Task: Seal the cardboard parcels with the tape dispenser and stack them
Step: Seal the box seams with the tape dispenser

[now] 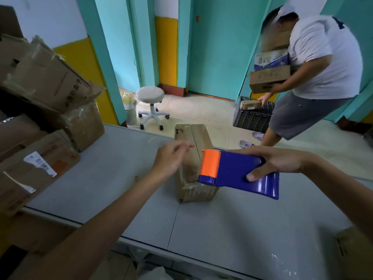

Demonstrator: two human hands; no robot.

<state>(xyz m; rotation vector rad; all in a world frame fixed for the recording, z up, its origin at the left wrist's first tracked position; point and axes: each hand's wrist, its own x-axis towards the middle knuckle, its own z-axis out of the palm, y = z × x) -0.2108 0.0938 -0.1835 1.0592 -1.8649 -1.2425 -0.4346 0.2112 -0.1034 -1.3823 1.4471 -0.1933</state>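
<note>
Two hands meet over one crumpled, taped cardboard parcel (191,136) on the grey table (101,174); the left hand (171,160) is above it, fingers loosely straight, slightly apart, contact unclear; the right hand (276,160) has thumb and fingers clamped on the glossy blue-and-orange tape dispenser (238,172), which hides the parcel's right side; battered boxes (46,77) are piled at left.

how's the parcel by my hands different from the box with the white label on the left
The parcel lies alone on the grey table; the labelled box sits among piled boxes at the left edge. The parcel shows no label on the faces in view; the labelled box carries a white barcode sticker. Both are brown, crumpled cardboard.
</note>
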